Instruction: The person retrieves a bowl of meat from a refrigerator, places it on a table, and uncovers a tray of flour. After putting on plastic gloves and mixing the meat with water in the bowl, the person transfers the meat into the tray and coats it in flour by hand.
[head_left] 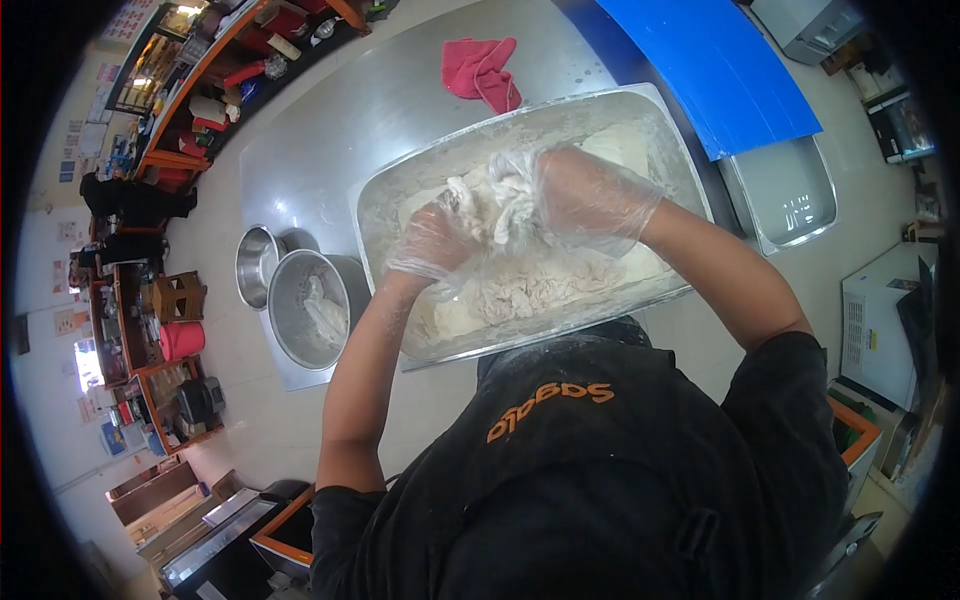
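Observation:
A large metal tray (pixel 375 205) of white flour lies in front of me, with shaggy flour-coated pieces (pixel 525 290) along its near side. Over its left part, my left hand (pixel 437 238), in a clear plastic glove, is closed round a white floured piece (pixel 462 198). My right hand (pixel 590 195), gloved the same way, has its fingers curled round another floured piece (pixel 512 190) near the tray's middle. The two hands are a short gap apart. Flour and the glove's folds partly hide the fingertips.
Left of the tray are a deep metal pot (pixel 283 325) with whitish pieces inside and a smaller metal bowl (pixel 258 262). A red cloth (pixel 480 72) lies behind it on the steel table (pixel 345 120). At right are a blue panel (pixel 735 75) and a metal basin (pixel 785 235).

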